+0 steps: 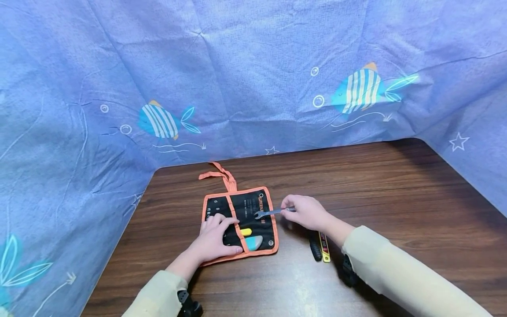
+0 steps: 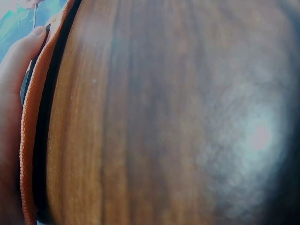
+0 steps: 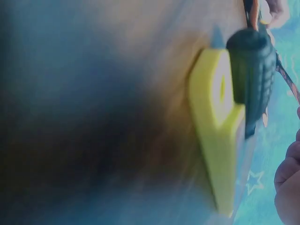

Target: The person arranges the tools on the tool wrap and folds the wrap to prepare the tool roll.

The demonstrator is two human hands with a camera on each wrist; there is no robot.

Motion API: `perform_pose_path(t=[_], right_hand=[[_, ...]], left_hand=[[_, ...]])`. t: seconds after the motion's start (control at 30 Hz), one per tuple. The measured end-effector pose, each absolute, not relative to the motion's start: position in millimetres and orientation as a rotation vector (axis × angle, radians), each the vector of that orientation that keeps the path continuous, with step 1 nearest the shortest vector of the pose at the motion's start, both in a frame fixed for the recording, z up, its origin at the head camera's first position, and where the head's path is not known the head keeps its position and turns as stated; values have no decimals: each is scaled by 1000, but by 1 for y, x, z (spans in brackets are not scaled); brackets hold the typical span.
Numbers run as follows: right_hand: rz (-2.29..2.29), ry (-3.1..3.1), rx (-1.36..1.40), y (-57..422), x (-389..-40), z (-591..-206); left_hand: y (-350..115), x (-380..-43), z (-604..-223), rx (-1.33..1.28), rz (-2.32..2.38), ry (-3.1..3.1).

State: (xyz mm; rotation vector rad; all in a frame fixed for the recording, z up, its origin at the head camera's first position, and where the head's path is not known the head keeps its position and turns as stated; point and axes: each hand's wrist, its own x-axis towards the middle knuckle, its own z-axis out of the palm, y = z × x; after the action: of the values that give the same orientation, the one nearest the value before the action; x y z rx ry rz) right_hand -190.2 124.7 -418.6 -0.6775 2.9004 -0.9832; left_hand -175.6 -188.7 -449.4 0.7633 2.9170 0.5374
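Observation:
A black tool roll (image 1: 246, 200) with orange edging lies opened out on the table. My left hand (image 1: 214, 237) rests on its left half, fingers spread over the pockets; in the left wrist view the thumb (image 2: 21, 56) lies along the orange edge. With my right hand (image 1: 305, 212) I pinch a silver wrench (image 1: 271, 213) by one end. Its open-ended jaw points left, over the printed right half of the roll. A yellow piece (image 1: 246, 231) and a teal-and-grey piece (image 1: 253, 243) stick out of the pockets.
Below my right forearm lie a black ribbed handle (image 1: 315, 250) and a flat yellow tool (image 1: 325, 250) with a hole in its end, side by side. Orange tie straps (image 1: 226, 176) trail behind the roll. A blue fish-print cloth (image 1: 253, 88) hangs around the wooden table (image 1: 376, 185).

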Motion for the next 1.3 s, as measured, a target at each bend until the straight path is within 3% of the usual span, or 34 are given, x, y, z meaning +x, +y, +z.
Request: perform_pose_path(t=[0.47, 1.3], right_hand=[[-876, 2870, -867, 96, -200, -415], [-831, 2706, -898, 68, -210, -418]], left_hand=[[-184, -177, -450, 764, 522, 2921], [-189, -178, -452, 767, 569, 2916]])
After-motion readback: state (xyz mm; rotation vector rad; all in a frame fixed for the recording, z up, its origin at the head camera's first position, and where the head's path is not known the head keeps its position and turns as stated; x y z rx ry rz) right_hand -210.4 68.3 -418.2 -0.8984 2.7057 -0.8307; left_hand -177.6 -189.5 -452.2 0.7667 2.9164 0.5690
